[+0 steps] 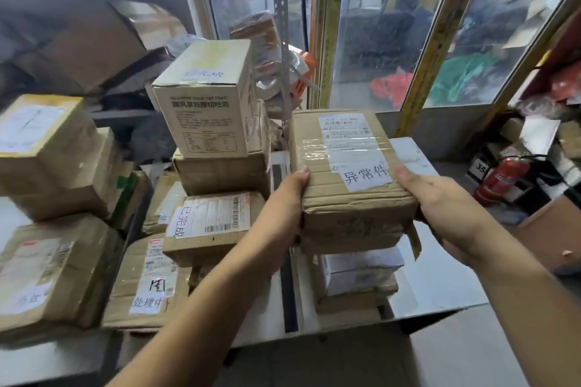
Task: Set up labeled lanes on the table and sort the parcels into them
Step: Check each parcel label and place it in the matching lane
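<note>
Cardboard parcel [349, 179] hiding both palms

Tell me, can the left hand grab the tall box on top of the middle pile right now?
Probably not yet. The left hand is busy gripping the parcel together with the right hand. The tall box stands uncovered nearby.

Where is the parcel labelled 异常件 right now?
In the head view the 异常件 parcel is right of centre, held between the left hand and right hand, above another box on the white table.
</note>
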Demonstrator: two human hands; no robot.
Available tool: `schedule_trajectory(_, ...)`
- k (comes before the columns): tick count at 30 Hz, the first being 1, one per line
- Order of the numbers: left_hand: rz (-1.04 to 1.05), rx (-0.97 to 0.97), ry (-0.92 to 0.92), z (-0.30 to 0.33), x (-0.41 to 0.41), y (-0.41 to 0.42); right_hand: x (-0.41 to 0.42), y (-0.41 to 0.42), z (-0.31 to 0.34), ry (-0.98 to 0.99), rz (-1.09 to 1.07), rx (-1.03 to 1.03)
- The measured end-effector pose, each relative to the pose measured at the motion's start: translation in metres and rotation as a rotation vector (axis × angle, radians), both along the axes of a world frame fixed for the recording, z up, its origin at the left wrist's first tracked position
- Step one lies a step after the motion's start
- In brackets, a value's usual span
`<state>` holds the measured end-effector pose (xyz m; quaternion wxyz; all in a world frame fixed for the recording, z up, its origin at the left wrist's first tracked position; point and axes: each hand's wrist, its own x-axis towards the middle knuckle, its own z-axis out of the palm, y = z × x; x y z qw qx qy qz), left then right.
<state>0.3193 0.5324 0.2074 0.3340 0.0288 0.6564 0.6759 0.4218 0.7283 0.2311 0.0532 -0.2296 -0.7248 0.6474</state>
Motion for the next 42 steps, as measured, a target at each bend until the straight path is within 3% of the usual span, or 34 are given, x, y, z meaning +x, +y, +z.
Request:
schedule_trajectory(5, -0.025, 0.037, -0.035, -0.032, 0.002, 0.017, -0.002, 0.021, -0.022, -0.094, 0.052, 0.068)
schedule_trajectory(18, -0.075, 0.144, 0.013, -0.046, 0.007, 0.023, 0.002, 0.03, -0.038, 0.001, 0.068, 0.143)
schedule_trajectory(27, -0.119, 0.162, 0.23, -0.052, -0.003, 0.017, 0.006, 0.019, -0.038, 0.006, 0.006, 0.109)
schedule_trajectory(33, -0.065, 0.096, 0.308, -0.043, 0.0, 0.013, 0.014, -0.007, -0.015, -0.029, -0.169, 0.453)
schedule_trajectory(37, 0.003, 0.011, 0.485, -0.031, 0.006, -0.002, 0.017, -0.034, -0.001, 0.111, -0.179, 0.728)
schedule_trajectory(42, 0.092, 0.044, 0.637, -0.01, 0.004, -0.039, 0.001, -0.079, 0.01, 0.309, -0.122, 0.886)
